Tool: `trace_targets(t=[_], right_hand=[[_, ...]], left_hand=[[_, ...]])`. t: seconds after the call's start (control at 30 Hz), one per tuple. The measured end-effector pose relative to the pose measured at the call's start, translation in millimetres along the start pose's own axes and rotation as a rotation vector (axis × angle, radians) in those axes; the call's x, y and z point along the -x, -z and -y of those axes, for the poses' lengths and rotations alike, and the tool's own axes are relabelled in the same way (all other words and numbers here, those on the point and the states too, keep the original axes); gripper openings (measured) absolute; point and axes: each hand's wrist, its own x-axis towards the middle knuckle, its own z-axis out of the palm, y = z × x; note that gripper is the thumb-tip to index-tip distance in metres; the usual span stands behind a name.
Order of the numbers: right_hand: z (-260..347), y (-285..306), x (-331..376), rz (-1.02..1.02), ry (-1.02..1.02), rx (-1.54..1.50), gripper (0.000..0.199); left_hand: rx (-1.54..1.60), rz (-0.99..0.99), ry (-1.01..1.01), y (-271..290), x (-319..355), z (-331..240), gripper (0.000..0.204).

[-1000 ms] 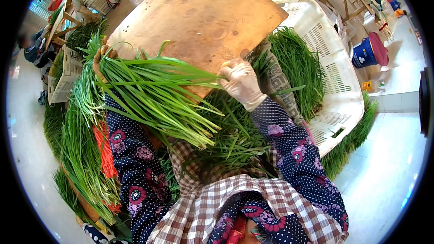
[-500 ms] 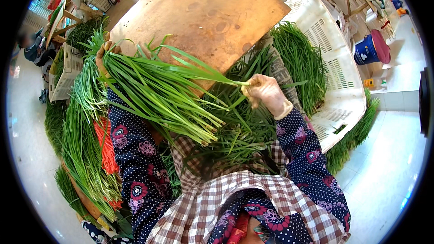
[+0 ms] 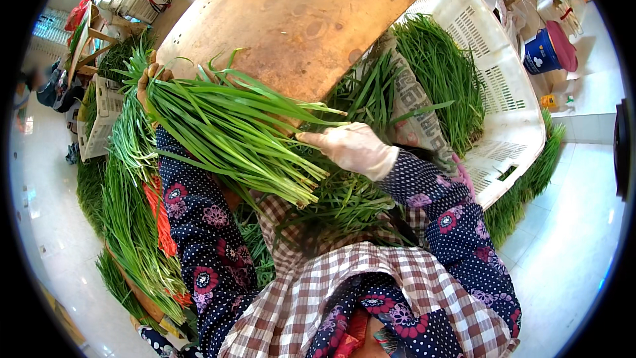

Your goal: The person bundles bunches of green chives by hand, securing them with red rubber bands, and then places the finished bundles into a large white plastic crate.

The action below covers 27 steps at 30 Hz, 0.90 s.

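My left hand has its grip clenched on a bundle of chives. My gloved right hand touches its leaves, grip released, above the wooden bench.

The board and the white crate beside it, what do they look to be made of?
The board looks like wood: matt brown, with dark knot-like spots and a worn, unvarnished face. The crate looks like moulded plastic: smooth white walls pierced with even rows of slots. The right hand seems to wear a thin, pale glove, perhaps rubber or fabric; the picture leaves that open.
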Motion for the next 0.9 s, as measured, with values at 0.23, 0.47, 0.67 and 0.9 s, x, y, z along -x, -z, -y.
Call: trace_targets(t=[0.23,0.47,0.67,0.9], right_hand=[[-7.8,0.1,37.3,-0.025,-0.143,-0.364,0.013],[-17.6,-13.5,100.5,0.131,-0.332,-0.345,0.027],[-9.8,-26.6,32.0,0.026,-0.737,-1.363,0.041],[0.4,-60.8,12.6,-0.158,-0.525,-1.723,0.023]], left_hand=[[-0.024,0.125,0.080,9.0,1.3,-3.8,0.045],[-0.082,0.030,0.033,8.4,3.8,-0.9,0.043],[0.005,0.156,0.124,16.3,-0.1,-12.1,0.037],[-0.022,0.142,0.195,5.3,5.5,-8.1,0.039]])
